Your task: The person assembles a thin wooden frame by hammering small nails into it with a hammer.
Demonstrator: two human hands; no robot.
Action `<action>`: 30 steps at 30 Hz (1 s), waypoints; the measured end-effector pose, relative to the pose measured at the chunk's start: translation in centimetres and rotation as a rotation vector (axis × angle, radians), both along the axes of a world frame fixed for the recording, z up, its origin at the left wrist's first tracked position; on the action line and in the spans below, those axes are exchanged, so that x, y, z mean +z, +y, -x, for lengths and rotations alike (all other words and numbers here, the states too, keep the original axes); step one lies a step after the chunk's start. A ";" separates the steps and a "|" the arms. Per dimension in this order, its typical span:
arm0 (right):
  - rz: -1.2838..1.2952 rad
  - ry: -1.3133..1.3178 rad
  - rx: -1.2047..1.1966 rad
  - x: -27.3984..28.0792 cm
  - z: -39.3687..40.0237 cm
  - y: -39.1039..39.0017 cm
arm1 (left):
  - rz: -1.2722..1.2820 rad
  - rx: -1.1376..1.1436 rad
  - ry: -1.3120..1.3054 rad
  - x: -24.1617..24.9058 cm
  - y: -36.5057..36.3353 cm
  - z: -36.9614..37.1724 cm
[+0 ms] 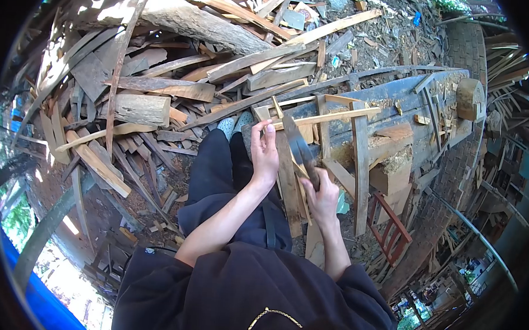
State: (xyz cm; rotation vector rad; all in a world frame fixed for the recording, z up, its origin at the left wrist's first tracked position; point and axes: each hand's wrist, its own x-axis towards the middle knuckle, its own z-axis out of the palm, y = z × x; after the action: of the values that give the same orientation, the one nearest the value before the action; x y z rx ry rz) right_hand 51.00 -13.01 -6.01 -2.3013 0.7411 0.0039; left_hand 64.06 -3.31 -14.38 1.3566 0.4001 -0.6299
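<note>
My right hand (pixel 322 198) is wrapped around the dark handle of a machete (pixel 298 144). Its broad, dark blade points up and to the left, crossing a long, pale wooden strip (pixel 337 116). At the strip's left end is my left hand (pixel 265 154), thumb and fingertips closed on it and pointing away from me. The strip extends right over an upright grey board (pixel 359 169). Just beyond my left fingertips stands a thin wood sliver (pixel 277 106). Below the blade, a weathered plank (pixel 288 189) slants toward my lap.
Split timber and a log (pixel 138 110) are heaped on the left. To the right lie a long blue-grey wooden trough (pixel 391 91), a chopped wood block (pixel 391 162) and a red frame (pixel 390 228). A round stump (pixel 470 99) sits at the trough's far end.
</note>
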 end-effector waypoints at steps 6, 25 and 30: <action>-0.039 0.062 -0.003 -0.9 1.8 1.6 | 0.090 0.040 -0.065 -0.6 -0.3 0.3; -0.069 0.105 -0.085 -1.2 0.8 2.5 | 0.087 0.047 0.000 0.2 0.2 0.4; -0.155 -0.028 -0.290 -1.5 -1.6 2.4 | 0.042 0.056 -0.019 0.2 0.2 0.2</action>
State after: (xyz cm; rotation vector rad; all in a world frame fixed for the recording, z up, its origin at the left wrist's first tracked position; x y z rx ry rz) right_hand 52.60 -10.64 -7.50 -2.0270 1.0173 -0.1004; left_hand 63.89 -3.10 -14.18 1.3063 0.4065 -0.5757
